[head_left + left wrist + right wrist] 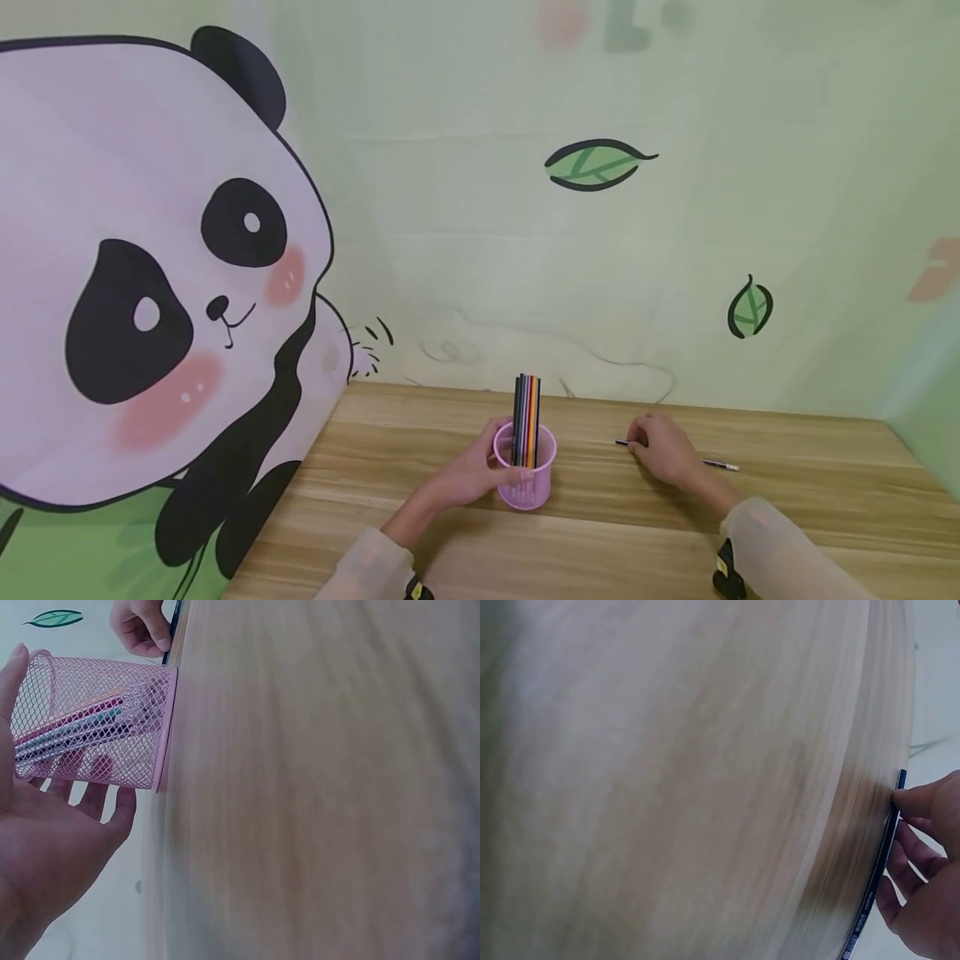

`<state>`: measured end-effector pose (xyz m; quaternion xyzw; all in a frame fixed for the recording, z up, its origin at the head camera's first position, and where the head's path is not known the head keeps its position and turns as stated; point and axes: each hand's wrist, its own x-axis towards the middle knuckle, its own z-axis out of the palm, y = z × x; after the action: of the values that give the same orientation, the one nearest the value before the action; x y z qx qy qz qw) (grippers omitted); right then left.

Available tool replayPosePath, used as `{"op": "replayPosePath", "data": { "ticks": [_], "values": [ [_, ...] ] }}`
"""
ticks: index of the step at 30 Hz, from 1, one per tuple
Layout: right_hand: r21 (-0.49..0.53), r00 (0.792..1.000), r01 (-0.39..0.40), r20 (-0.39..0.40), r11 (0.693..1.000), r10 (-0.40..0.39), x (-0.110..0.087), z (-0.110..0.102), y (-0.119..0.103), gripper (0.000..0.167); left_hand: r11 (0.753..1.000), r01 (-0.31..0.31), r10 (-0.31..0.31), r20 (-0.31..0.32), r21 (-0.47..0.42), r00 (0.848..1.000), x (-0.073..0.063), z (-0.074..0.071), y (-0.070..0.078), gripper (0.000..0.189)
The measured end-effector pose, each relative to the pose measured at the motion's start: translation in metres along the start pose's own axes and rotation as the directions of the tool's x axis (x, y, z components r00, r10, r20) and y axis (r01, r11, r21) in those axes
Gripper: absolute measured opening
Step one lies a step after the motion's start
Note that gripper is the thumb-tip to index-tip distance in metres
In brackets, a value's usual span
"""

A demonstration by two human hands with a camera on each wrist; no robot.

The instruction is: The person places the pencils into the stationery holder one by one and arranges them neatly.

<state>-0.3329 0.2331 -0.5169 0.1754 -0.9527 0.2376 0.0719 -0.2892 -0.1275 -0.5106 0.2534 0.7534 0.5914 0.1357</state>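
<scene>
A pink mesh pencil cup (545,479) stands upright on the table, holding several pencils (527,417) of dark and bright colours. My left hand (483,462) curves around the cup from the left, thumb at the near side; in the left wrist view the fingers of the left hand (64,847) support its side. To the right, a dark pencil (720,464) with a pale end lies along the tabletop. My right hand (666,450) pinches this pencil near its other end. In the right wrist view, thumb and fingers meet at the dark pencil (877,877), whose lower part leaves the frame.
The wood-grain table (600,550) ends at a pale green backdrop (465,208) printed with leaves. A large printed panda (150,275) covers the left side. Another green panel (930,400) borders the table on the right.
</scene>
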Motion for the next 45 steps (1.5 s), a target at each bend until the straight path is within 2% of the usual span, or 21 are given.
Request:
{"op": "replayPosePath", "data": {
  "ticks": [6, 13, 23, 28, 31, 39, 42, 45],
  "values": [
    [-0.008, 1.0, 0.021, 0.013, 1.0, -0.021, -0.004, -0.001, -0.005, 0.014, 1.0, 0.002, -0.002, 0.0, 0.006, 1.0, -0.001, 0.001, 0.004, 0.075],
    [-0.047, 0.994, 0.103, 0.035, 0.994, -0.102, -0.004, -0.001, -0.016, 0.013, 1.0, 0.009, -0.009, -0.013, 0.015, 1.0, 0.0, 0.001, 0.006, 0.077],
    [0.038, 0.984, 0.148, 0.095, 0.988, -0.151, -0.005, -0.004, -0.022, 0.015, 1.0, 0.004, -0.004, -0.007, 0.005, 1.0, 0.0, 0.0, 0.004, 0.076],
    [0.141, 0.986, 0.149, 0.055, 0.979, -0.158, -0.002, -0.013, -0.031, 0.008, 1.0, 0.007, -0.007, -0.001, 0.0, 1.0, 0.0, 0.001, 0.002, 0.075],
    [0.195, 0.984, 0.173, 0.004, 0.965, -0.177, 0.004, -0.027, -0.044, 0.004, 1.0, 0.007, -0.007, -0.002, -0.001, 1.0, -0.001, 0.001, 0.002, 0.075],
    [0.298, 0.963, 0.259, -0.151, 0.919, -0.222, 0.016, -0.066, -0.087, 0.007, 1.0, 0.009, -0.009, -0.01, -0.002, 1.0, -0.003, 0.002, 0.005, 0.076],
    [0.39, 0.96, 0.27, -0.179, 0.88, -0.216, 0.017, -0.079, -0.106, 0.009, 1.0, 0.007, -0.007, -0.011, 0.0, 1.0, -0.002, 0.002, 0.005, 0.076],
    [0.488, 0.954, 0.291, -0.206, 0.823, -0.216, 0.015, -0.092, -0.127, 0.011, 1.0, 0.007, -0.007, -0.013, 0.003, 1.0, -0.002, 0.002, 0.004, 0.076]
  ]
}}
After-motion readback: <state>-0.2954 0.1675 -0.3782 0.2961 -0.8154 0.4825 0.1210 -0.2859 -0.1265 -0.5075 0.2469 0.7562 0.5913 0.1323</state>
